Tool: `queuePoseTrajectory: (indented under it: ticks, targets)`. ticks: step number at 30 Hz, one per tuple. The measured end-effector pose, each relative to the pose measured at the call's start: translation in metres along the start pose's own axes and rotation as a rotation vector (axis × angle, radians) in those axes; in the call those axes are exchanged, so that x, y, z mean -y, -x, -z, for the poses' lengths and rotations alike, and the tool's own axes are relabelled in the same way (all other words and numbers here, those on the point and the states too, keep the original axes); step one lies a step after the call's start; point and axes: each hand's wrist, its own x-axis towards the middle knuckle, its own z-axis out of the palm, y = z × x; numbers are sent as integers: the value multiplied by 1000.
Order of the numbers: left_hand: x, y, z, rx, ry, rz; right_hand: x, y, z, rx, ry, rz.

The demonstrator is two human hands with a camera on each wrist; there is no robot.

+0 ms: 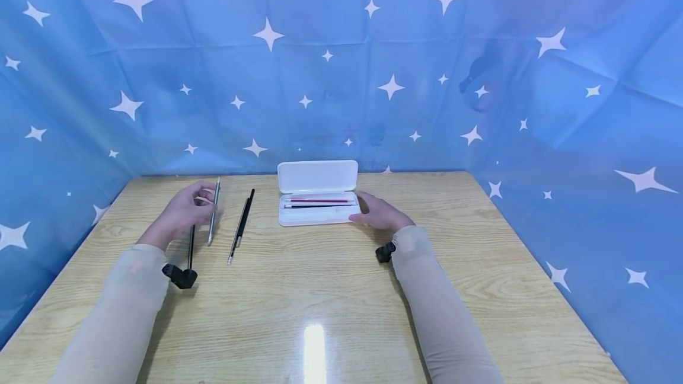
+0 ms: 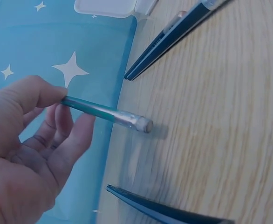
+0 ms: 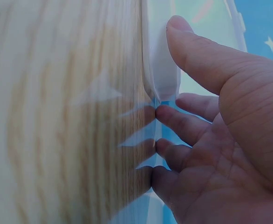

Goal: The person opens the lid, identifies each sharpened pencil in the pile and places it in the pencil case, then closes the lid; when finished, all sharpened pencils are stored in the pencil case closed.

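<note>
In the head view my left hand (image 1: 188, 209) pinches a green pencil (image 1: 214, 212) above the left part of the table. The left wrist view shows the thumb and fingers on the pencil's green shaft, its silver band and eraser (image 2: 145, 125) sticking out. At the middle back stands an open white pencil case (image 1: 315, 218), lid raised, with a red pencil (image 1: 320, 200) and a dark pencil (image 1: 315, 206) inside. My right hand (image 1: 381, 213) holds the case's right end, thumb on its near side; the other fingers rest partly on the table in the right wrist view.
Two dark pencils (image 1: 243, 222) lie close together between the left hand and the case. Another dark pencil (image 1: 191, 248) lies beneath the left wrist, partly hidden. A blue star-patterned curtain (image 1: 331, 76) stands behind the wooden table (image 1: 331, 289) and along its sides.
</note>
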Motion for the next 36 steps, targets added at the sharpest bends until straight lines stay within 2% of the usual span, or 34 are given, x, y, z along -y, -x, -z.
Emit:
queuePoseTrajectory:
  ticks: [11, 15, 24, 36]
  targets:
    - [8, -9, 1, -101, 41, -55, 0, 0, 1, -1, -2, -5]
    - [6, -8, 0, -144, 29, -75, -1, 0, 2, 3, -1, -22]
    - [2, -4, -5, -221, -11, -165, -2, -1, 1, 4, -10, -15]
    - [-2, -1, -10, -295, 9, -196, -3, -1, 0, 1, 16, -28]
